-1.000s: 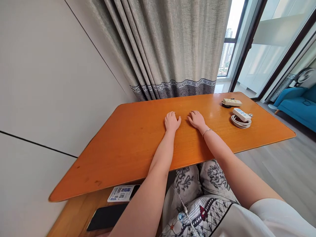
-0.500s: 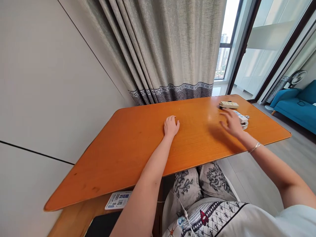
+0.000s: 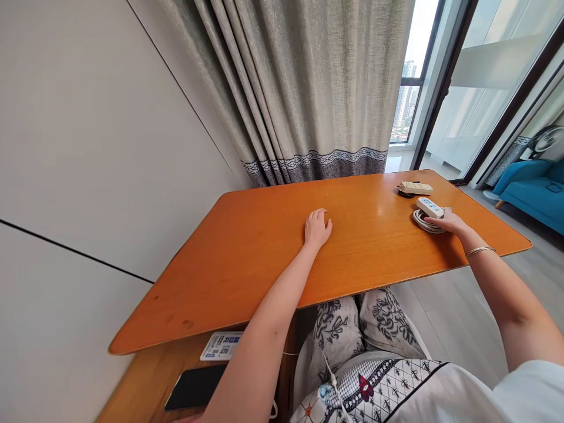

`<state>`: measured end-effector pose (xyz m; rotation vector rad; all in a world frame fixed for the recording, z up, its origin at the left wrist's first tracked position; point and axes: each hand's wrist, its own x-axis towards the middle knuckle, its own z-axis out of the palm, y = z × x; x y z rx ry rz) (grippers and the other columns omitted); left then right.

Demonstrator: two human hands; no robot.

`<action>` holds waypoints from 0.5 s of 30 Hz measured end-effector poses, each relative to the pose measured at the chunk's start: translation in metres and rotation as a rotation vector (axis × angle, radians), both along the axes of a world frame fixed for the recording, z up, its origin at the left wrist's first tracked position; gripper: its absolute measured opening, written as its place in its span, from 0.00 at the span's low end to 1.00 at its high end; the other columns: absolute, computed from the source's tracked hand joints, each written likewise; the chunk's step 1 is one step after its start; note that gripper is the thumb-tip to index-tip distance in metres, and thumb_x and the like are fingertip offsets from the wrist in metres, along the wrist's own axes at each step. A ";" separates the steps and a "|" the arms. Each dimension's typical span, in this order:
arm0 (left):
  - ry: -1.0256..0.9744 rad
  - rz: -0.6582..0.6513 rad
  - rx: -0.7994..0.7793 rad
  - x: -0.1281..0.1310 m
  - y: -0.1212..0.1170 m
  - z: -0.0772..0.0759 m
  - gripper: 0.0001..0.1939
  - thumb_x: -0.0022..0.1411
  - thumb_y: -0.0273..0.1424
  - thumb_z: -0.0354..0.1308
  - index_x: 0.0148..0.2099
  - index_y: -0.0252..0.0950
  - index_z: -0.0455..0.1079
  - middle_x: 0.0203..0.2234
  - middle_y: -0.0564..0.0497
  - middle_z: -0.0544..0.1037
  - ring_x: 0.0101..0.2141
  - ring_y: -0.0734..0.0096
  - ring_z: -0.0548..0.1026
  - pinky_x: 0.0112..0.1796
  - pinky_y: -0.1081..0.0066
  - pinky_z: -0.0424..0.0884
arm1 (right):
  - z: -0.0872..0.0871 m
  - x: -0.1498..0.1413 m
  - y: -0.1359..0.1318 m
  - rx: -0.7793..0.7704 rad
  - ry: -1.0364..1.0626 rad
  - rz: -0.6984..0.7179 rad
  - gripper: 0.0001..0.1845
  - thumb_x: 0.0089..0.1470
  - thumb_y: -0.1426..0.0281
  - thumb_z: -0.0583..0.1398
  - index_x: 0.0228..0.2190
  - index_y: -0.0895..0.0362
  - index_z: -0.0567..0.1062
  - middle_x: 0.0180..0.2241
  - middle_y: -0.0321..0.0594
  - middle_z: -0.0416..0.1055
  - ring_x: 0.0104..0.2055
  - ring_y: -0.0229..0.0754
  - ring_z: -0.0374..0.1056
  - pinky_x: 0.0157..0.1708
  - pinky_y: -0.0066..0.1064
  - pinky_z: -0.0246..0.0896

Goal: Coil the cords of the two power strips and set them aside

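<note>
On the orange-brown tabletop [image 3: 264,252], my left hand [image 3: 317,228] rests palm down, fingers loosely spread and holding nothing. Farther right, my right hand [image 3: 452,222] is closed around the near end of a white power strip [image 3: 429,207], with the thumb over its coiled white cable [image 3: 423,223]. My palm hides part of the coil. Just beyond lies a second, cream-coloured power strip [image 3: 415,188], its dark cord [image 3: 405,194] bunched at its left end; neither hand touches it.
Below the tabletop's near edge, a lower wooden surface [image 3: 127,382] holds a black phone [image 3: 194,388] and a white printed card [image 3: 220,345]. A curtain [image 3: 326,88] hangs behind the table. At the far right stand a blue sofa [image 3: 533,191] and a fan [image 3: 546,140].
My right hand has moved right and down from above the strips and taken hold of the white power strip. The left hand stays on the tabletop. The view has shifted slightly.
</note>
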<state>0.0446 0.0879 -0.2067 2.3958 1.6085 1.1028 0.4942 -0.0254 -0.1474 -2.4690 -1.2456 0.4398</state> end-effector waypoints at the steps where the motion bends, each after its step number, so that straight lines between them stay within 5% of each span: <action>1: -0.006 -0.008 0.003 0.001 -0.001 -0.001 0.17 0.66 0.28 0.55 0.56 0.35 0.70 0.57 0.35 0.77 0.59 0.47 0.73 0.61 0.50 0.70 | -0.001 -0.001 0.000 0.002 -0.012 -0.001 0.44 0.52 0.47 0.68 0.59 0.63 0.66 0.58 0.61 0.72 0.58 0.60 0.72 0.49 0.42 0.72; 8: -0.049 -0.068 0.008 0.010 -0.008 -0.006 0.17 0.64 0.27 0.57 0.56 0.36 0.70 0.56 0.36 0.77 0.58 0.48 0.75 0.60 0.50 0.71 | 0.004 -0.015 -0.005 -0.018 -0.095 0.016 0.36 0.58 0.53 0.66 0.57 0.64 0.68 0.57 0.63 0.73 0.59 0.62 0.73 0.49 0.43 0.71; 15: -0.081 -0.158 -0.005 0.035 -0.024 -0.007 0.19 0.66 0.28 0.57 0.58 0.34 0.68 0.58 0.34 0.75 0.60 0.49 0.74 0.63 0.48 0.69 | 0.003 -0.059 -0.012 -0.002 -0.161 0.115 0.32 0.61 0.53 0.63 0.55 0.66 0.69 0.57 0.64 0.73 0.59 0.65 0.71 0.51 0.45 0.67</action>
